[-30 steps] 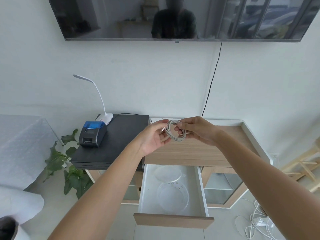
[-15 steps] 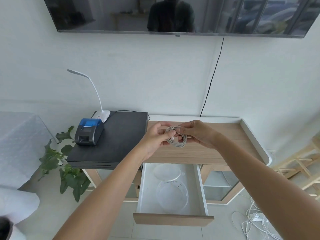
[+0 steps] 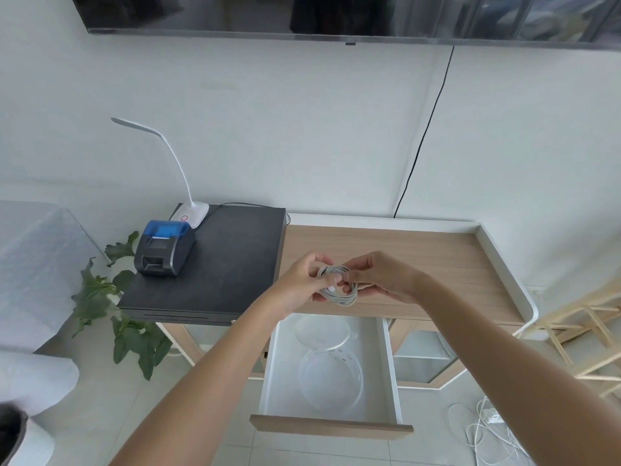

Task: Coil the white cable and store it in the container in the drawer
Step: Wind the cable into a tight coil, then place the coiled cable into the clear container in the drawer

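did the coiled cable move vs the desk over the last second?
Yes. The white cable, held by both hands, has come down and toward the person: it sat at the wooden desk's back edge and now hangs near the front, above the open drawer.

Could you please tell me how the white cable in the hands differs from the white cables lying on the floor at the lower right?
The white cable is wound into a small tight coil, while the floor cables sprawl in loose tangled loops. The coil is held in the air over the cabinet top by the left hand and right hand; the floor cables lie untouched. Both are thin and white.
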`<control>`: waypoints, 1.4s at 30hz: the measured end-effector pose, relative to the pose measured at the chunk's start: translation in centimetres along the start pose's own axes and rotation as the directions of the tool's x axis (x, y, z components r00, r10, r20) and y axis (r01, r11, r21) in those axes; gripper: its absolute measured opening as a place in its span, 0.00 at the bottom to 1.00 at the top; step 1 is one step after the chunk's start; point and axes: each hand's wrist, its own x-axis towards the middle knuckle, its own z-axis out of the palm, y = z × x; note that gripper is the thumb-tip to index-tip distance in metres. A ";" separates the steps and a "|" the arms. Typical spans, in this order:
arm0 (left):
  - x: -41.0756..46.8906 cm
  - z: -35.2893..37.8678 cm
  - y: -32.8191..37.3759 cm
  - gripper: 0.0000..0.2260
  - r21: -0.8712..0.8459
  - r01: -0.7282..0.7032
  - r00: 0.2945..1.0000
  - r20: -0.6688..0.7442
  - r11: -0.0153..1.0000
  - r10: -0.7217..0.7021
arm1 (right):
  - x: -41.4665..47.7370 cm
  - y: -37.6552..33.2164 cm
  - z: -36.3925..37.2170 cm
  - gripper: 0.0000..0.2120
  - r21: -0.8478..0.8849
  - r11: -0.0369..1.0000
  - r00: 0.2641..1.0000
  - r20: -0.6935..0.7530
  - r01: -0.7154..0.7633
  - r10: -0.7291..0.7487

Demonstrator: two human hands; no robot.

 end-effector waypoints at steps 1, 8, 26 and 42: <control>0.3 -0.1 -0.2 0.18 -0.019 0.030 0.998 0.054 0.999 -0.029 | 0.2 0.2 -0.4 0.12 -0.009 1.000 1.000 0.018 -0.006 0.006; 2.3 1.6 -2.8 0.31 0.376 -0.003 0.999 0.049 0.926 -0.016 | 1.6 3.7 -1.3 0.12 -0.002 0.996 0.995 0.033 -0.092 0.092; 3.4 3.3 -15.8 0.17 0.016 0.307 0.950 0.045 0.951 -0.308 | 6.1 15.5 -0.3 0.07 0.046 0.960 0.950 -0.140 -0.275 0.278; 7.1 7.7 -30.6 0.06 0.248 0.543 0.823 -0.346 0.802 -0.450 | 8.2 30.9 4.1 0.13 0.290 0.808 0.771 -0.257 -0.513 0.582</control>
